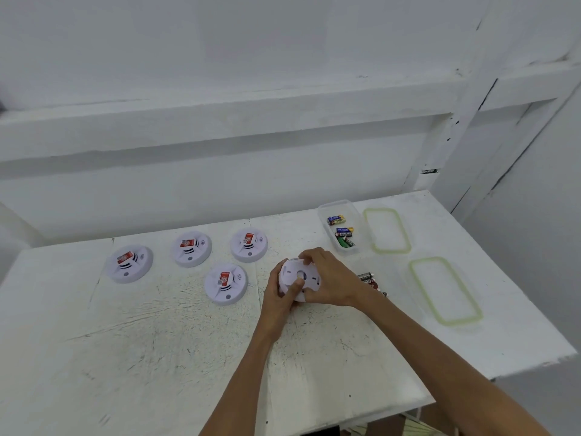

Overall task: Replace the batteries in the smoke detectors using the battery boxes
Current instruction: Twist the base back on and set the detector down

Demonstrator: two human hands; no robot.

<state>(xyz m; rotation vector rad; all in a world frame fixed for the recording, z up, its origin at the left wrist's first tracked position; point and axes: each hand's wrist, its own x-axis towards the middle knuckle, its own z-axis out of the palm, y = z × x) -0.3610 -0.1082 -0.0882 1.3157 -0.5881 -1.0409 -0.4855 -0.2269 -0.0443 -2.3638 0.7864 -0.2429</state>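
Both hands are holding one round white smoke detector point(298, 280) just above the white table point(157, 341). The left hand point(278, 295) cups it from the left and from under, with its thumb pressed on the flat back near the small round spot in the middle. The right hand point(327, 280) wraps over the top and right edge, fingers curled tight on the rim. The detector is tipped up so its back faces the camera. To the left of the hands, four more smoke detectors lie on the table, each with a red label on it. The nearest one point(225, 283) sits just left of the left hand. Another one point(249, 244) lies past the hands and a bit left. One more point(191, 248) is farther left, and the last one point(129, 263) is farthest left. Past the right hand stands a clear battery box point(344, 226) with a few batteries inside. Just right of that box lies a clear lid with a green rim point(387, 230). A second lid with a green rim point(445, 291) lies well to the right of the right hand. Just behind the right wrist, some dark batteries point(369, 280) lie close together; they seem to sit in another clear box, but that is hard to tell.
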